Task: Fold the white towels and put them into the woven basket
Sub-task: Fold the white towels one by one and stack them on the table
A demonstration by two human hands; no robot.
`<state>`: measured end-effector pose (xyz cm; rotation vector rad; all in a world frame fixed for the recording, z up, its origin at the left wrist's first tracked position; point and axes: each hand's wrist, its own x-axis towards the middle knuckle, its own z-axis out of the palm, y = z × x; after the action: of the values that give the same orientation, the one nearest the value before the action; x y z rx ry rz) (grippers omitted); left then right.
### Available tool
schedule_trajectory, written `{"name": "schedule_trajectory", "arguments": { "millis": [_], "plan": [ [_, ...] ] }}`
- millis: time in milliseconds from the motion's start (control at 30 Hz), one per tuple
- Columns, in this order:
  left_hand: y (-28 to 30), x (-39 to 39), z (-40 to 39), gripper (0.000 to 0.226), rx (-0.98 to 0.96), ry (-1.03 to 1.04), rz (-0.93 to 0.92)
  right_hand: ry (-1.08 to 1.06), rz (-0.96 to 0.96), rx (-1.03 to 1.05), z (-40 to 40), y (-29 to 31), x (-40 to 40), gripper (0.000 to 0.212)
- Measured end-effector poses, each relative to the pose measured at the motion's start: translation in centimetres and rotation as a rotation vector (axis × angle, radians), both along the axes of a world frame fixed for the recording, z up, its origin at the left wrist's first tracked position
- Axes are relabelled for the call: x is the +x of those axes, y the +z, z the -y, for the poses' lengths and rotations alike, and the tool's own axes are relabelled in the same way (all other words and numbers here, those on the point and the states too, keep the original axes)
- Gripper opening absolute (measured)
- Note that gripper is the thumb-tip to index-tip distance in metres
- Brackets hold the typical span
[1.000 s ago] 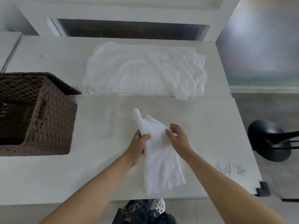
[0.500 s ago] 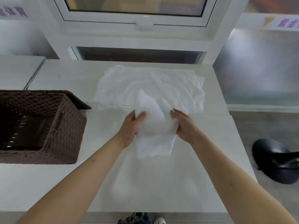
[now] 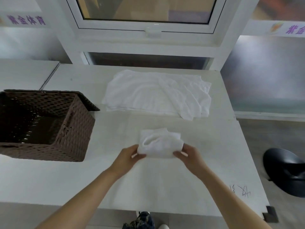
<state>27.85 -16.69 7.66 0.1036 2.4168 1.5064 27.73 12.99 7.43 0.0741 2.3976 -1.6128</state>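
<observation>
A small white towel (image 3: 159,142), folded into a compact bundle, lies on the white table (image 3: 165,187) in front of me. My left hand (image 3: 130,157) pinches its near left corner and my right hand (image 3: 188,155) pinches its near right corner. A pile of several unfolded white towels (image 3: 156,93) is spread flat at the far middle of the table. The brown woven basket (image 3: 79,129) stands at the left, open on top, with nothing visible inside.
A second white table (image 3: 24,73) adjoins at the far left. A window frame (image 3: 148,30) and white wall run behind the table. To the right, off the table edge, a black stool base (image 3: 287,171) rests on the floor. Handwriting (image 3: 241,190) marks the table's near right corner.
The towel hung long and narrow between my hands, was lifted and doubled over, and now lies shorter on the table with both hands at its near corners. The camera has tilted upward.
</observation>
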Motion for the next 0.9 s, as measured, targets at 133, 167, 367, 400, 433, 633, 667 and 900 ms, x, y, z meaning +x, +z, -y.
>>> {"name": "schedule_trajectory", "arguments": {
  "millis": [133,167,367,400,433,633,667,900],
  "plan": [
    [-3.5,4.7,0.5,0.028,0.063,-0.015,0.194,0.078,0.114,0.113,-0.8,-3.4,4.4,0.011],
    [-3.9,5.4,0.6,0.029,0.069,-0.010,0.220,0.089,0.133,0.120,-0.9,-3.9,4.9,0.010],
    [-4.9,4.7,0.1,0.018,-0.050,0.061,0.264,0.065,0.126,0.186,0.1,-4.7,4.2,0.019],
    [-5.2,3.9,0.1,0.019,-0.088,0.088,0.257,0.051,0.122,0.202,0.4,-4.8,3.7,0.019],
    [-5.5,3.1,0.0,0.025,-0.118,0.120,0.246,0.033,0.120,0.210,0.6,-4.8,3.0,0.017],
    [-7.1,-2.0,-1.5,0.025,-0.237,0.230,0.252,-0.090,0.143,0.360,2.9,-6.6,-2.1,0.017],
    [-7.5,-2.8,-1.7,0.021,-0.237,0.241,0.263,-0.099,0.157,0.416,3.1,-7.2,-2.9,0.019],
    [-10.5,-4.6,-3.5,0.034,-0.471,0.290,0.100,-0.094,0.195,0.625,3.9,-10.7,-5.0,0.017]
  ]
}}
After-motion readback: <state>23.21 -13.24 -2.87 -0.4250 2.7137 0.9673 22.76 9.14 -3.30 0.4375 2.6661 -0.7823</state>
